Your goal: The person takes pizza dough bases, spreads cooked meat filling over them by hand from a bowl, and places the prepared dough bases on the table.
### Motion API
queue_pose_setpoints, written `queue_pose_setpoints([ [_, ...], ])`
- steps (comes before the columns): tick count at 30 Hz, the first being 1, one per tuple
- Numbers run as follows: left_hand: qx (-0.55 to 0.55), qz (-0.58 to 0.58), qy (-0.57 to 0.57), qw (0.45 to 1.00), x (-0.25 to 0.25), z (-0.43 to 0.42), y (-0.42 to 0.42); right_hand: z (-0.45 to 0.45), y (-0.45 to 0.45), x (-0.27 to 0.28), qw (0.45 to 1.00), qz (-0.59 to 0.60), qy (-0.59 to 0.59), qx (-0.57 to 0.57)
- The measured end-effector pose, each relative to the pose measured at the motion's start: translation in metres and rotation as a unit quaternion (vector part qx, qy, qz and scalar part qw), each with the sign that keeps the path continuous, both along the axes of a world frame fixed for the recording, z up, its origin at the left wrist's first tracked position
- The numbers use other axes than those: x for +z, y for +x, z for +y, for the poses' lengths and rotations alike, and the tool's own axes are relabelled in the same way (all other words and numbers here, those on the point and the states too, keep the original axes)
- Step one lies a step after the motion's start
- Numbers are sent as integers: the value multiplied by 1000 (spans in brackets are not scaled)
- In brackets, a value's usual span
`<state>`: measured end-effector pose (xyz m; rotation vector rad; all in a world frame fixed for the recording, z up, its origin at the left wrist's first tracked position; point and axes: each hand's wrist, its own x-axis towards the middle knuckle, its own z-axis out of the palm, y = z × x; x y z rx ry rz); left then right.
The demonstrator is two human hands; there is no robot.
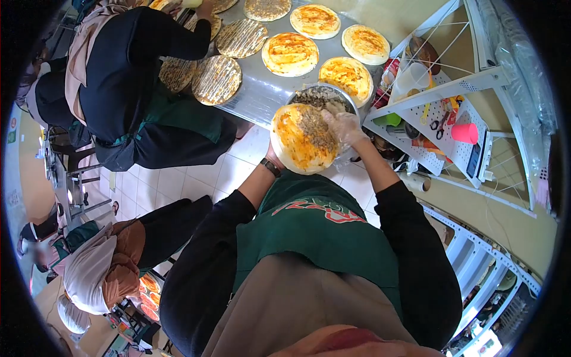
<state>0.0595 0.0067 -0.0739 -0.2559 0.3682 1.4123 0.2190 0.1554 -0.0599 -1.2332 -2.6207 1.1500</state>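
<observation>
A round flatbread [297, 146] with orange sauce rests on my left hand [274, 156], which supports it from below at its left edge; most of that hand's fingers are hidden under the bread. Brown crumbly topping covers its upper right part. My right hand [345, 128], in a clear plastic glove, touches the topping at the bread's right side with its fingers bent together; what lies in them is too small to make out. Just behind the bread, a metal bowl [352, 102] of brown topping stands at the table's near edge.
The metal table [253, 113] carries several sauced breads [290, 55] and several brown-topped, striped ones [217, 80]. A co-worker in black [119, 77] stands at the left. A white shelf [410, 137] with scissors and a pink cup [464, 134] is at the right. More people are at lower left.
</observation>
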Motion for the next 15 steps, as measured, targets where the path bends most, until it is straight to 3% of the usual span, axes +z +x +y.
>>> queue_pose_setpoints([
  [2,18,11,16,1000,0,2,0,-2,3,8,999,0,16,-34],
  [4,26,-15,37,999,-1,1,-2,-23,11,27,971,133,136,143],
  [5,34,-41,59,997,-1,0,-3,-30,11,36,960,129,151,197],
  [6,34,-42,60,997,-1,-1,-4,-34,16,31,960,128,152,197],
  [8,30,-117,142,983,-1,0,-6,-36,28,4,996,77,54,4],
  [9,31,-116,143,982,-1,1,-7,-36,25,6,995,23,68,-64],
  [11,45,-72,73,994,-2,3,-11,-39,25,11,991,55,118,-26],
  [13,53,-83,73,992,-9,7,-12,-50,17,29,973,117,183,77],
  [15,59,-96,74,991,-11,9,-9,-58,11,25,968,126,203,81],
])
